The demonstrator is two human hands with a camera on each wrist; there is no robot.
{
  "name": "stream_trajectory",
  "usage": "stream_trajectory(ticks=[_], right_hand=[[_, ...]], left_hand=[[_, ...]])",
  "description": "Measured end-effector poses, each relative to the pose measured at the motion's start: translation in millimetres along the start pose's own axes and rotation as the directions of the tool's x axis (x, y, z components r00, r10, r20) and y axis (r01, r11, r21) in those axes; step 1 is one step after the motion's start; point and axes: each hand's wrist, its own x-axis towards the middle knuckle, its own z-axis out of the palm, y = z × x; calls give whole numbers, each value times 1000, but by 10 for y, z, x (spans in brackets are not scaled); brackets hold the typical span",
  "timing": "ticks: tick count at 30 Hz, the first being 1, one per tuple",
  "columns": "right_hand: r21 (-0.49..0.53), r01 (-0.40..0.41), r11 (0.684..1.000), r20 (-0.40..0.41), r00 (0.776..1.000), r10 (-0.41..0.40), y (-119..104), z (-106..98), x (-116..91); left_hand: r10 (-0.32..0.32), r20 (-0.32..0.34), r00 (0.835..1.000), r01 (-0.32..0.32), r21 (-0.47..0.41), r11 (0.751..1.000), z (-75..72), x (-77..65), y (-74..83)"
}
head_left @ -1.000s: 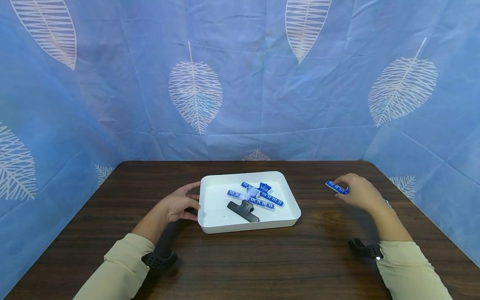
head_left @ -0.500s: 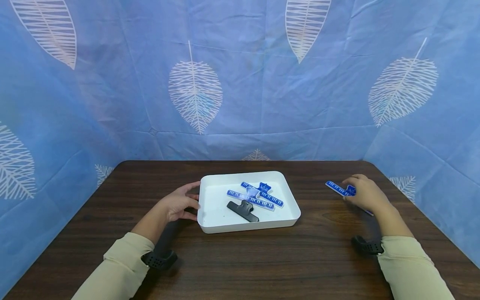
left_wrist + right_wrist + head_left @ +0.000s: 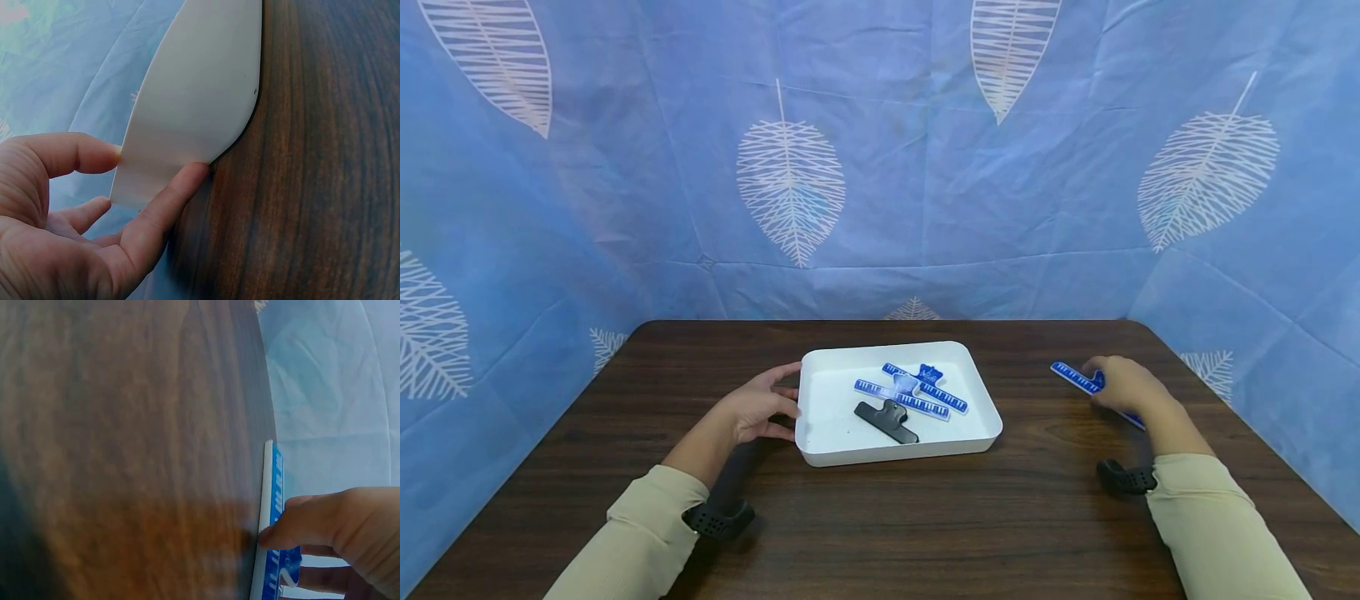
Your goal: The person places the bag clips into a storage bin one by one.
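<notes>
A white tray (image 3: 831,417) sits mid-table in the head view. My left hand (image 3: 762,406) touches its left end from outside, one fingertip at the rim and another digit low on the outer wall (image 3: 194,81) in the left wrist view. Inside the tray lie two blue piano-key clips, a far clip (image 3: 951,402) crossed by a nearer one (image 3: 872,389), plus a black clip (image 3: 887,422). To the right, my right hand (image 3: 1126,386) pinches a third blue piano-key clip (image 3: 1072,377) low over the table. The right wrist view shows the thumb against this clip (image 3: 276,475); the hand partly hides it.
The dark wooden table (image 3: 880,533) has its far edge close to a blue curtain (image 3: 925,192) with white leaf prints. Black bands (image 3: 718,521) circle both wrists.
My right hand slides along the blue clip on the right and now closes its fingers around the handle. That clip, the tray and my left hand stay where they were.
</notes>
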Motion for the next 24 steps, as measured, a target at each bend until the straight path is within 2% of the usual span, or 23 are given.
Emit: stream_trajectory(ticks=[8, 24], right_hand=[[9, -5, 1000, 18, 1000, 5, -39, 27, -1], [-20, 57, 998, -11, 998, -57, -126, -27, -68]], left_hand=[[4, -2, 1000, -4, 7, 1000, 11, -20, 8], [-2, 11, 1000, 3, -6, 1000, 5, -20, 7]])
